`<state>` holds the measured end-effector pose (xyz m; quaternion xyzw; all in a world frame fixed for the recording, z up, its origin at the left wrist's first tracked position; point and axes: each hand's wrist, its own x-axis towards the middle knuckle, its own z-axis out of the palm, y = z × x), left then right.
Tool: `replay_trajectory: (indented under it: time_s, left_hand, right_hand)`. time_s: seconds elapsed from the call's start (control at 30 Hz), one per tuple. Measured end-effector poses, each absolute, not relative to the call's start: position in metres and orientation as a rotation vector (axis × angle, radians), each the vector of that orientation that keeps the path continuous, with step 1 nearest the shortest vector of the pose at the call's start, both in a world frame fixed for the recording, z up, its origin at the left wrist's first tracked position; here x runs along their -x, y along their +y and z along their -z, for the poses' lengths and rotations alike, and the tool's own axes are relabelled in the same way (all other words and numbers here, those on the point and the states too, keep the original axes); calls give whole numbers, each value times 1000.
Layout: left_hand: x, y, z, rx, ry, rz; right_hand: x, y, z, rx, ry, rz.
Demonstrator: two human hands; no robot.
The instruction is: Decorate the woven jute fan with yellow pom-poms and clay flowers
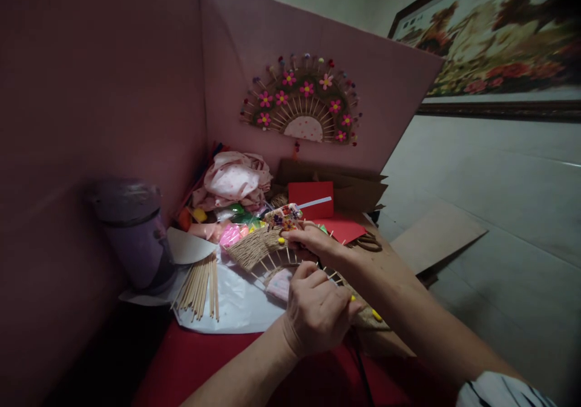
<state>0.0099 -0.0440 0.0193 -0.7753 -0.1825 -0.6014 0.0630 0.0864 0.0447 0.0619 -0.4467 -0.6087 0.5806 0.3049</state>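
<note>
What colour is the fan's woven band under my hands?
The woven band is tan, best seen in the head view.

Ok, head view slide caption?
Left hand and right hand over a twine fan, with a flowered fan on the pink board behind.

Tabletop [209,364] covered in red, with a white plastic sheet [240,307] lying on it. At the sheet's left end stands a purple container [134,244]; to the sheet's right lies flat brown cardboard [390,257].
</note>
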Motion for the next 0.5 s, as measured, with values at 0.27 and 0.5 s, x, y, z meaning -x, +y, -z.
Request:
replay_trajectory:
  time_s: [0.27, 0.5]
  left_hand:
    - [-9, -44, -18, 2375, -525, 1841]
    - [-8, -39, -15, 2439, -623, 1843]
  right_hand:
    - [-107, 38, -78, 1034, -1488, -1593]
    - [-215, 20, -96, 1163, -1505, -1136]
